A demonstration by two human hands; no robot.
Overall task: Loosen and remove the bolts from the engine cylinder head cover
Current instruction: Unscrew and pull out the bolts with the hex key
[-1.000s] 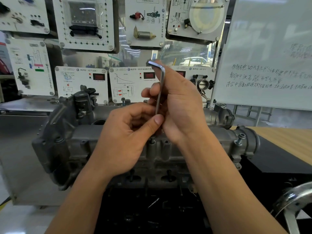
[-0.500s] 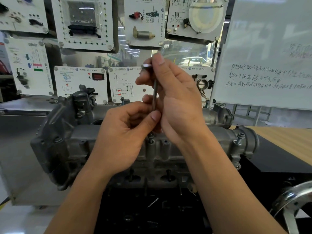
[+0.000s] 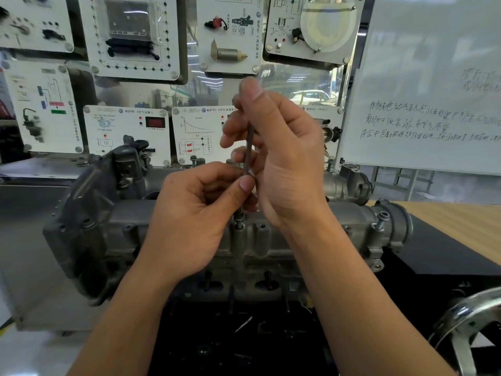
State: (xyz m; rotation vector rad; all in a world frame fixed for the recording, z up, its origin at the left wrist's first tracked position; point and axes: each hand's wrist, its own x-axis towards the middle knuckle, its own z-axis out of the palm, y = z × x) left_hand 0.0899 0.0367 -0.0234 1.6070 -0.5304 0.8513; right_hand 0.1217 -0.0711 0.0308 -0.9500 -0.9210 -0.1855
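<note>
Left hand (image 3: 195, 221) and right hand (image 3: 284, 164) pinch a slim dark hex key (image 3: 249, 147) upright on a bolt (image 3: 239, 221) of the cast cover (image 3: 339, 215).

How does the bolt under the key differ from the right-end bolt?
The centre bolt carries the hex key; the right-end bolt has no tool. The left hand and right hand crowd the centre bolt; nothing touches the right-end bolt. Both stand raised above the cover.
</note>
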